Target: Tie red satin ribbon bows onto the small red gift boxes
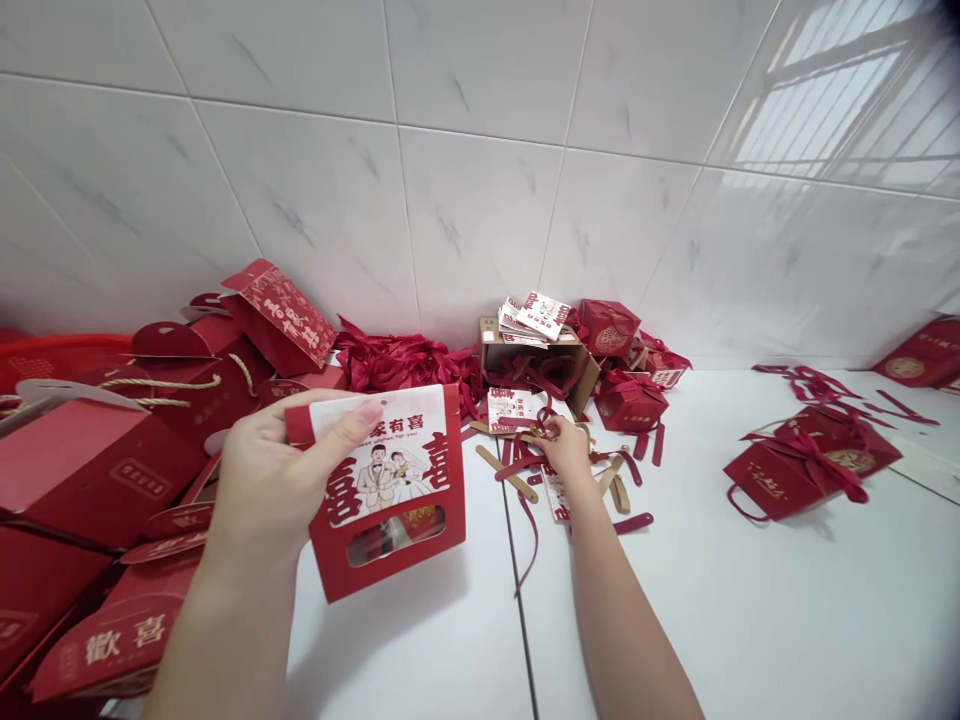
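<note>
Raised over the table at centre left, a red wedding gift box (442, 480) is held by its upper edge in my left hand (292, 470), the thumb across the front. A white card with a cartoon couple covers the box's upper front, and a clear window below shows some contents. My right hand (564, 447) reaches into a loose pile of dark red straps (634, 522) and tan straps (504, 472). Its fingertips are closed together among the straps, and what they pinch is hidden. Printed cards (510, 408) lie around that hand.
Red gift boxes (142, 475) crowd the left side. A heap of red ribbon (405, 360) lies by the tiled wall. A brown open carton (491, 355) holds straps, with a card stack (544, 314) on top. Ribbon-tied boxes (780, 480) sit at right.
</note>
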### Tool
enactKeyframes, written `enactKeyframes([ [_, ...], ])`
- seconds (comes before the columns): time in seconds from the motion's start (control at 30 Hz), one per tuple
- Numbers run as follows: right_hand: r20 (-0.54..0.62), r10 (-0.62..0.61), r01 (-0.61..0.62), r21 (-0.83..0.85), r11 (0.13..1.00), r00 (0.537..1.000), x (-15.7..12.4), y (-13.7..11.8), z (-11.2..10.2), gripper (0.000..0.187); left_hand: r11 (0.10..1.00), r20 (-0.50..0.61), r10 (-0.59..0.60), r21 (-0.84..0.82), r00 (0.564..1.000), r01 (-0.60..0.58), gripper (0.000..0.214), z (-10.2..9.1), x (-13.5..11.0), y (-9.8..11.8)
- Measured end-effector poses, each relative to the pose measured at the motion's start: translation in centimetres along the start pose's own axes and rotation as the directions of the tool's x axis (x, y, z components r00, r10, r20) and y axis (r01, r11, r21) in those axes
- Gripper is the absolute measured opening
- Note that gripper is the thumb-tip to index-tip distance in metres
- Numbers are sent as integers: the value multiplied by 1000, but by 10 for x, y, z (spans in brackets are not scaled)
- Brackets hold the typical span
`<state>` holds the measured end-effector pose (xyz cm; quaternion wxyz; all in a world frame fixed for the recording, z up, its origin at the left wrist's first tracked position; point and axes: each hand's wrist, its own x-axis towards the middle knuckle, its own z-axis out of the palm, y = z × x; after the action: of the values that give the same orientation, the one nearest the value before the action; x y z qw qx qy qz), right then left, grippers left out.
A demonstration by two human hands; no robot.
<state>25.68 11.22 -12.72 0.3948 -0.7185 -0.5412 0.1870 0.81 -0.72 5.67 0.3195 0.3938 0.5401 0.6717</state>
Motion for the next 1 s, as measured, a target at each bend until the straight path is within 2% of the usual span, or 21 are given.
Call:
enactKeyframes([
  [0.27,-50,28,-24,74,997,998,2,10,8,15,1000,97,6,19,995,-8,26,-5,3,-3],
  [0.43,-73,51,-37,187,982,996,2,8,4,10,1000,102,-10,5,995,10,25,-5,2,-3],
  [0.53,-72,72,-48,293,955,995,3,-2,-5,8,1000,113,-14,9,993,13,25,-6,2,-2],
  [0.6,-38,70,-50,388,920,997,1,-14,-15,15,999,145,-4,35,989,-1,23,-8,3,-2],
  [0.67,23,44,-50,489,871,999,-4,-31,-28,25,995,221,30,83,975,-50,19,-11,4,-2],
  [0.73,89,-3,-49,580,813,996,-12,-50,-44,33,979,375,94,133,922,-154,13,-14,3,-2],
  [0.8,176,-88,-64,706,705,980,-25,-69,-60,33,943,551,177,143,815,-301,5,-15,-1,-1],
  [0.9,315,-319,-165,893,419,894,-48,-94,-77,22,877,741,262,85,618,-473,3,-13,-13,-1],
  [0.93,330,-388,-191,915,354,861,-56,-101,-81,19,860,777,283,54,562,-508,4,-11,-18,-1],
  [1.0,329,-471,-201,932,302,819,-71,-113,-84,15,829,815,330,-8,476,-560,7,-8,-28,-2],
])
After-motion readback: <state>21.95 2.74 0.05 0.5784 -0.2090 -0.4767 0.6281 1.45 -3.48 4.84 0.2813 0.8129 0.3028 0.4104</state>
